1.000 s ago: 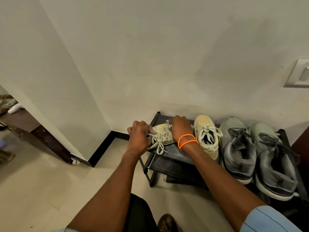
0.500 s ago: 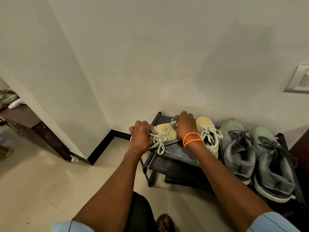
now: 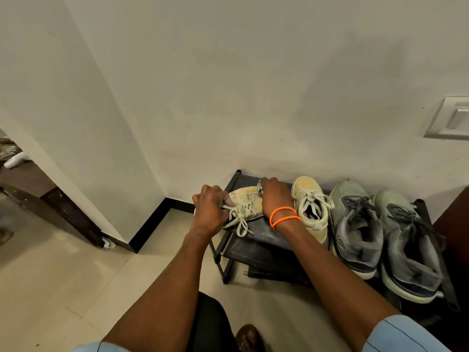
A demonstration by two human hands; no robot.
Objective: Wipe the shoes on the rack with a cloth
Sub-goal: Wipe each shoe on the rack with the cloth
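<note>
while the left hand grips the heel end of a pale yellow sneaker on the top shelf of the black rack, its fingers curled round the collar beside the laces, the right hand is pressed over the shoe's toe. a small grey scrap peeks out by the right fingers at the toe; it is probably the cloth, though too little of it shows to be sure, and those fingers look curled over it. the sneaker lies turned partly sideways at the rack's left end, with its mate upright just beside the right wrist, which wears orange bands. further right stand two grey-green sneakers, side by side and touching.

as a judgement, the work is in its early part: one shoe is in hand and being wiped at the toe, and nothing shows whether its sides or heel are done. the mate and the grey-green pair appear dull and dusty, so three shoes are likely left. a lower shelf is mostly hidden, so i cannot tell if more wait there.
</note>
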